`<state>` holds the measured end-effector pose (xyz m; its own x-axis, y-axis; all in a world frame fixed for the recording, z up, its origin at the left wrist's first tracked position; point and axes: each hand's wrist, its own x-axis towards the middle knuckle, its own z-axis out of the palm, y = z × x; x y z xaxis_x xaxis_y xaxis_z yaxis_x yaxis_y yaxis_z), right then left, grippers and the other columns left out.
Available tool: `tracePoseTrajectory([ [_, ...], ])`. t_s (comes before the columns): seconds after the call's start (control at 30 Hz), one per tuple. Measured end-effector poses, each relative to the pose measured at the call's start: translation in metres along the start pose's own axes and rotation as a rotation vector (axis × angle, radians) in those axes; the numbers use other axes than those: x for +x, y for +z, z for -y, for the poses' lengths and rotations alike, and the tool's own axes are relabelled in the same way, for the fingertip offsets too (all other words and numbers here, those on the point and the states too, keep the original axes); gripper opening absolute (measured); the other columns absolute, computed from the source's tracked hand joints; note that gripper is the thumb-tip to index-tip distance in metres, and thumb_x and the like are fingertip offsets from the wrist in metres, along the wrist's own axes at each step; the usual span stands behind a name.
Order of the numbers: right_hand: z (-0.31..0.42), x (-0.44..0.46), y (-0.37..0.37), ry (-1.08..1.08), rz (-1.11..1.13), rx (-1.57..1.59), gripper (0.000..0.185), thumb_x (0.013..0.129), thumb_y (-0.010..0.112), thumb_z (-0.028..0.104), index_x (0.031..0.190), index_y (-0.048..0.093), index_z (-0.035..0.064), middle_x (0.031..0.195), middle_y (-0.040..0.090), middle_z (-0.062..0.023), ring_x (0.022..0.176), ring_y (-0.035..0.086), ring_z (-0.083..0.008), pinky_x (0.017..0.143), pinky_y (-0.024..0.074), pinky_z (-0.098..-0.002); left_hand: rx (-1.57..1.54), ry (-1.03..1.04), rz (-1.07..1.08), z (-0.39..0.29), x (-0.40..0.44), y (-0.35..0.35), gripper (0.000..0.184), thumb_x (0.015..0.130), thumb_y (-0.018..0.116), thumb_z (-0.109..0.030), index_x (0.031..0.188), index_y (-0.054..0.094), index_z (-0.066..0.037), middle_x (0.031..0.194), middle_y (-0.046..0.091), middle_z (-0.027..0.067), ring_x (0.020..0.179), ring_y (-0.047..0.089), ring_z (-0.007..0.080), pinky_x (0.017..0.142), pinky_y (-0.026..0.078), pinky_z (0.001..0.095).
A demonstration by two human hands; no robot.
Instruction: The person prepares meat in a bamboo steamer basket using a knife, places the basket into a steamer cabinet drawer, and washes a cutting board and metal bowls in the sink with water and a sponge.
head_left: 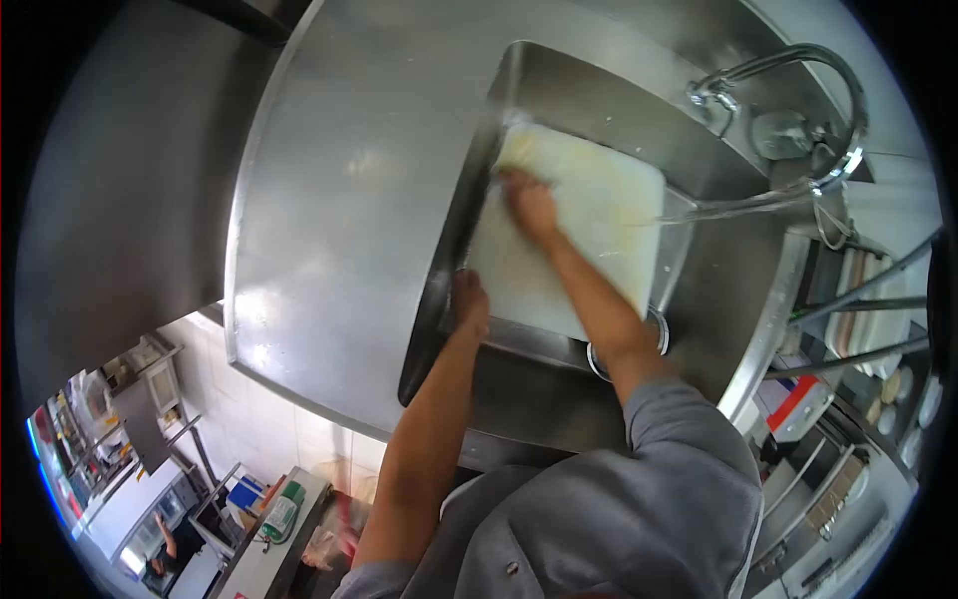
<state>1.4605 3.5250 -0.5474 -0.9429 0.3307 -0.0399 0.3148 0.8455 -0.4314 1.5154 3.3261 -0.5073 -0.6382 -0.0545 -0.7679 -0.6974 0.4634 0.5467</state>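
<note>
Both hands on a white board in the sink

The white cutting board (609, 220) lies inside the metal sink (574, 85), near the curved tap (711, 95). The right hand (530, 205) rests on the board near its far left corner, fingers bent; blur hides whether they pinch anything. The left hand (470, 301) is at the board's left edge; I cannot tell whether it grips. A round metal rim (594, 363) shows beside the right forearm.

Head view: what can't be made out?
All in the head view:
Right hand: anything under it; hidden by the hand, blurred.
Left hand: whether it grips the board; blurred.
Board's underside: hidden by its upper face.
Metal rim: full outline; right forearm covers part.
Green bottle: label text; too small.
</note>
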Motion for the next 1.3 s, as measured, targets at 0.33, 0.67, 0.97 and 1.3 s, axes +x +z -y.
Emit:
tracePoseTrajectory([
  [0.33,-0.106,-0.094,-0.055,0.145,-0.024,-0.049,0.042,0.084,0.056,0.010,0.126,0.054,0.0044,0.129,0.056,-0.0130,0.124,0.049,-0.0322,0.101,0.0423,-0.0428,-0.181,0.023,0.099,-0.008,-0.004,-0.007,0.054,0.097,0.051,-0.038,0.138,0.041,-0.004,0.135,0.048,0.0173,0.121,0.050,0.0292,0.101,0.039,0.0381],
  [0.67,0.021,-0.051,-0.016,0.059,0.557,-0.261,0.038,0.083,0.052,0.008,0.119,0.061,0.0055,0.121,0.062,-0.0143,0.099,0.065,-0.0283,0.072,0.0541,-0.0392,0.021,-0.034,0.023,-0.025,-0.011,-0.005,0.061,0.095,0.055,-0.038,0.144,0.034,-0.008,0.140,0.043,0.0160,0.128,0.044,0.0299,0.101,0.040,0.0401],
  [0.97,-0.117,-0.183,-0.079,0.278,-0.095,0.018,0.041,0.084,0.049,0.004,0.124,0.058,0.0076,0.131,0.056,-0.0128,0.123,0.049,-0.0335,0.105,0.0403,-0.0406,-0.173,-0.024,0.040,-0.022,-0.015,-0.012,0.056,0.094,0.058,-0.033,0.140,0.038,-0.006,0.127,0.052,0.0150,0.113,0.054,0.0268,0.086,0.048,0.0431],
  [1.3,0.004,-0.054,-0.035,0.107,0.076,-0.109,0.025,0.085,0.054,0.017,0.106,0.063,0.0067,0.101,0.067,-0.0136,0.087,0.067,-0.0261,0.066,0.0549,-0.0403,-0.135,-0.073,0.162,-0.037,-0.026,-0.013,0.054,0.097,0.049,-0.040,0.142,0.033,-0.014,0.137,0.043,0.0119,0.122,0.046,0.0332,0.091,0.043,0.0561],
])
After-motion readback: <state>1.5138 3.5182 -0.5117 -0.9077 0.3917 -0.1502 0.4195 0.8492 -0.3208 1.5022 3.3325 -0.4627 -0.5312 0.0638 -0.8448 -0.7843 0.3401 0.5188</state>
